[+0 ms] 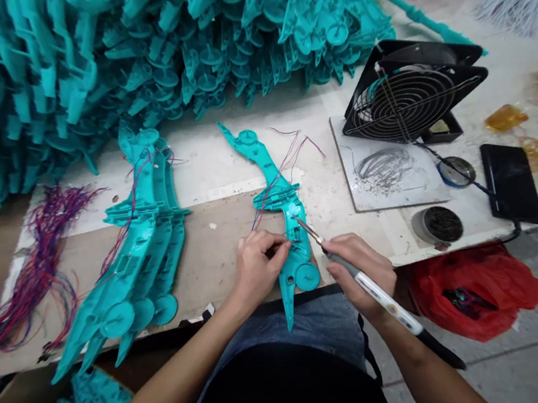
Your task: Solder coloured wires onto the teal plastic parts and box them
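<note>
A turquoise plastic shell (294, 214) lies on the table in front of me, with thin red and blue wires (279, 176) running across it. My right hand (360, 269) grips a white and grey soldering iron (376, 290), its metal tip at the middle of the shell. My left hand (260, 257) is closed at the shell's left edge, thumb and forefinger pinched together close to the iron's tip. What sits between those fingers is too small to make out. To the left, several matching shells (142, 247) lie stacked together with wires on them.
A huge heap of turquoise shells (165, 48) fills the back. Loose wires (36, 270) lie far left. At right are a black fan (409, 90), a white board (393, 189), a tin (437, 225) and a black box (511, 182). Below hangs a red bag (483, 284).
</note>
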Motion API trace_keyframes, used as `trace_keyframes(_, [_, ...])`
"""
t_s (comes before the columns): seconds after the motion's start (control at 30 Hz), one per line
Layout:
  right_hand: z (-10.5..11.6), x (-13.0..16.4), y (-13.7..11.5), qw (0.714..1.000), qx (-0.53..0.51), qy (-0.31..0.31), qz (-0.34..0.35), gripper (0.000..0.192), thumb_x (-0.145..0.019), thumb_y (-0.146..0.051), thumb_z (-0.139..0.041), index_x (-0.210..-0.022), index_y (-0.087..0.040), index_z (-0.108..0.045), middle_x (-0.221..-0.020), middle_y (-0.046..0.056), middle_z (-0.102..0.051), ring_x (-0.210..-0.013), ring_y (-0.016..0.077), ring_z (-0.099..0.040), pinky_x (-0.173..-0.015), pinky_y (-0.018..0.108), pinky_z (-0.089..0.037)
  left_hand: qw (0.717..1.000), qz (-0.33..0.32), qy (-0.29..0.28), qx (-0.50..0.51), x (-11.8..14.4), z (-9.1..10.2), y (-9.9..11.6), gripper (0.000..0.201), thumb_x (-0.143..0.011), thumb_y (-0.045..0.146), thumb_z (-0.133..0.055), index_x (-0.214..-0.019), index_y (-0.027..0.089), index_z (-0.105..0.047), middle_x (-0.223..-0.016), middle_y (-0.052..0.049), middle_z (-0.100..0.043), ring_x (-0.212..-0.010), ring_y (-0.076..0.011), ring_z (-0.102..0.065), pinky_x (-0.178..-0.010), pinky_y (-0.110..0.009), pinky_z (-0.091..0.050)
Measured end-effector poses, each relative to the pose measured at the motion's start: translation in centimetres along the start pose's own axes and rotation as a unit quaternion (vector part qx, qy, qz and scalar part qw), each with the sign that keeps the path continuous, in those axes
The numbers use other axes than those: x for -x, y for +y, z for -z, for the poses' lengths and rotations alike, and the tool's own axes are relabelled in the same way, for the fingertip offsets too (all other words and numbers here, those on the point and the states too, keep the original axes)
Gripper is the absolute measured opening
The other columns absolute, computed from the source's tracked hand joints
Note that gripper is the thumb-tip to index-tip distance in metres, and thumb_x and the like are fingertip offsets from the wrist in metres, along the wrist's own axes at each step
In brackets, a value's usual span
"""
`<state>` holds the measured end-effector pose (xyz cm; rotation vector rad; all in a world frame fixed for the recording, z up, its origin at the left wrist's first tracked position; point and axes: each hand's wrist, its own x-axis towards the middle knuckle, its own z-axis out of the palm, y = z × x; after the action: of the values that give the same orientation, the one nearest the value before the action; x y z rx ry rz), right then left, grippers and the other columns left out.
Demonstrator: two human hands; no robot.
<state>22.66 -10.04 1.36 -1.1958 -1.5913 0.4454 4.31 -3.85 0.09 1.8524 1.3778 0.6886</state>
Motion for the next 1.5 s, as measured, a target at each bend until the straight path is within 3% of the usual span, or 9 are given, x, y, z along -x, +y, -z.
trace_keyframes(0.2, [0.6, 1.8, -1.1, 1.0, -0.002, 0.017, 0.012, 0.031, -0.077, 0.0, -0.06, -0.1, -0.019, -0.069, -0.078, 0.005, -0.063, -0.073, 0.0168, -0.062, -0.062, 0.032, -0.053, 1.0, -0.007, 0.013, 0.003, 0.0, -0.2, -0.1, 0.014, -0.087, 0.021, -0.063, -0.077, 0.021, -0.072, -0.08, -0.001, -0.072, -0.082, -0.0173, -0.063, -0.085, -0.036, -0.039])
trace_keyframes(1.33, [0.2, 2.8, -0.3, 0.992, 0.069, -0.039, 0.101, 0.037, -0.076, -0.002, -0.061, -0.109, -0.017, -0.066, -0.075, 0.004, -0.059, -0.076, 0.0167, -0.06, -0.065, 0.032, -0.057, 0.999, -0.023, 0.027, -0.016, 0.0, -0.4, -0.1, 0.015, -0.087, 0.023, -0.063, -0.075, 0.021, -0.071, -0.076, -0.001, -0.069, -0.081, -0.0178, -0.061, -0.084, -0.037, -0.038])
trace_keyframes(1.5, [0.6, 2.7, -0.5, 0.993, 0.074, -0.003, 0.097, 0.043, -0.075, -0.002, -0.061, -0.113, -0.019, -0.067, -0.077, 0.004, -0.061, -0.077, 0.0177, -0.062, -0.064, 0.032, -0.057, 0.999, -0.02, 0.023, -0.023, 0.0, -0.3, 0.0, 0.016, -0.087, 0.024, -0.062, -0.074, 0.021, -0.071, -0.078, -0.001, -0.07, -0.083, -0.0182, -0.061, -0.086, -0.037, -0.037])
